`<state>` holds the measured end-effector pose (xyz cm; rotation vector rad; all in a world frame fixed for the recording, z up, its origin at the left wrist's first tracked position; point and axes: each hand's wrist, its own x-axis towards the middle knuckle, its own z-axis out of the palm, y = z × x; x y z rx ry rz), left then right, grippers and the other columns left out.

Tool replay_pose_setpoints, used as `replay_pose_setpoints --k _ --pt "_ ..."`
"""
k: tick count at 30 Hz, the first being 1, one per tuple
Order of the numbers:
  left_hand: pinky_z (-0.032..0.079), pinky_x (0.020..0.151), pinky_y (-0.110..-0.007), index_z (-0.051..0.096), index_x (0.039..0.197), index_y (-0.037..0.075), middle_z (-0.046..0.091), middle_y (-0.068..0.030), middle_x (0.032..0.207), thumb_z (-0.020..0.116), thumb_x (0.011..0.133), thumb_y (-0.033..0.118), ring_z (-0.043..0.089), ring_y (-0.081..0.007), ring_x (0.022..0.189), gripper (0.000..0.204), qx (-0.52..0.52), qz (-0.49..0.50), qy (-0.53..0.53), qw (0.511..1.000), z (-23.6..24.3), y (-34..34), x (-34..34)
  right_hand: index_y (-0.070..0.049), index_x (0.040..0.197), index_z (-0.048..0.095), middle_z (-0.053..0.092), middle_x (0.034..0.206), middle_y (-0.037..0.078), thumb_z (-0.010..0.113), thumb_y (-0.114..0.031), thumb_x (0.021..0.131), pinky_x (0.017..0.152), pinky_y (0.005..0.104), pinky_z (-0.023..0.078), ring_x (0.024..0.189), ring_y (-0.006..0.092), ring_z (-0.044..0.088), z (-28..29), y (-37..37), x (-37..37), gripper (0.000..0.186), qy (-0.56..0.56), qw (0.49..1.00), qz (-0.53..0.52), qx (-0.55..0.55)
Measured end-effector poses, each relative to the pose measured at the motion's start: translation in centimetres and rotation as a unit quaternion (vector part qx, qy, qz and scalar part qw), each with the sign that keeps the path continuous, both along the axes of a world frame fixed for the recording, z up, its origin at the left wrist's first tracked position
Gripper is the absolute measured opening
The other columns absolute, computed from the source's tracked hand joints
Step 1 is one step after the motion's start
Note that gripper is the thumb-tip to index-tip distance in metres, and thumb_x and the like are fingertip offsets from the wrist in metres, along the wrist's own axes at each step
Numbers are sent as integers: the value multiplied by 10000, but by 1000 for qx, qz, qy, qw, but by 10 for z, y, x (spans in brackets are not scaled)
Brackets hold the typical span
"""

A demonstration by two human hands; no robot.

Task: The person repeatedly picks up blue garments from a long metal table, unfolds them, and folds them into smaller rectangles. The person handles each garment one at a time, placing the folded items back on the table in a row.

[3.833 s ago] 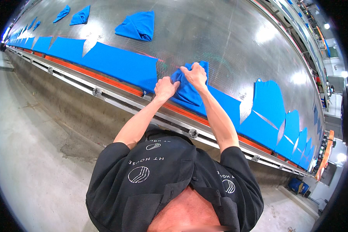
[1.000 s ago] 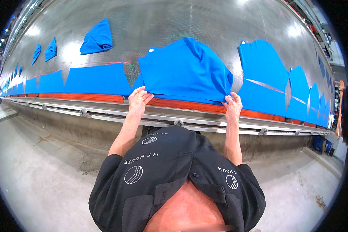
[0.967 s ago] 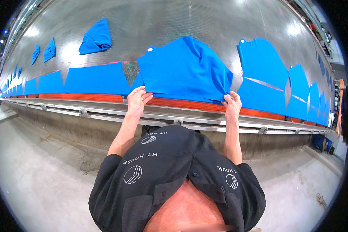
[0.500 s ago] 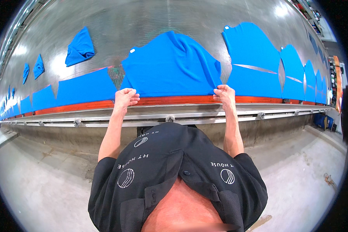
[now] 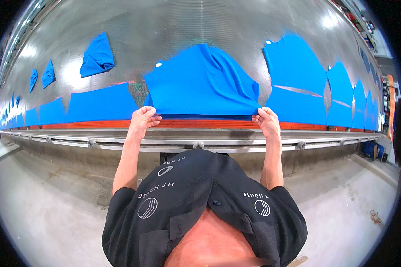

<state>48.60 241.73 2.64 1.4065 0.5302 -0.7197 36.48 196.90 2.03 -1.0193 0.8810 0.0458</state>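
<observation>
A wide blue fabric piece [image 5: 196,84] with a small white tag at its upper left and folds on its right half lies on the long grey metal table [image 5: 200,22] in front of me. My left hand [image 5: 145,118] pinches its front left corner, my right hand [image 5: 265,118] its front right corner, so the front edge is drawn straight between them, just above an orange strip [image 5: 196,124]. A dark gap shows under that edge.
Flat blue pieces [image 5: 294,102] line the table edge on both sides. Several crumpled blue bundles [image 5: 96,58] sit farther back at left. A metal rail [image 5: 227,146] runs along the front above a concrete floor [image 5: 53,187]. A blue object [image 5: 372,151] stands at far right.
Earlier my hands worked on a bunched blue piece; since then it has been spread wide. Over the last second both hands have moved farther apart, pulling its front edge straighter.
</observation>
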Motion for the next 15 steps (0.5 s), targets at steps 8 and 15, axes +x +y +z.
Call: replay_pose_setpoints --k 8,15 --pt "606 730 -413 607 992 46 686 -149 950 611 925 138 699 -278 836 114 -172 13 -28 985 13 -12 86 -16 1227 500 631 864 96 608 -25 904 632 331 580 693 174 633 15 -20 99 340 -125 989 -51 -55" --pt "600 805 -431 601 1018 5 667 -163 1033 601 929 142 686 -312 952 163 -190 -2 -207 960 85 -47 223 -6 1128 625 649 889 81 618 -27 907 708 363 566 758 188 644 95 -57 244 223 -295 944 -57 -136"
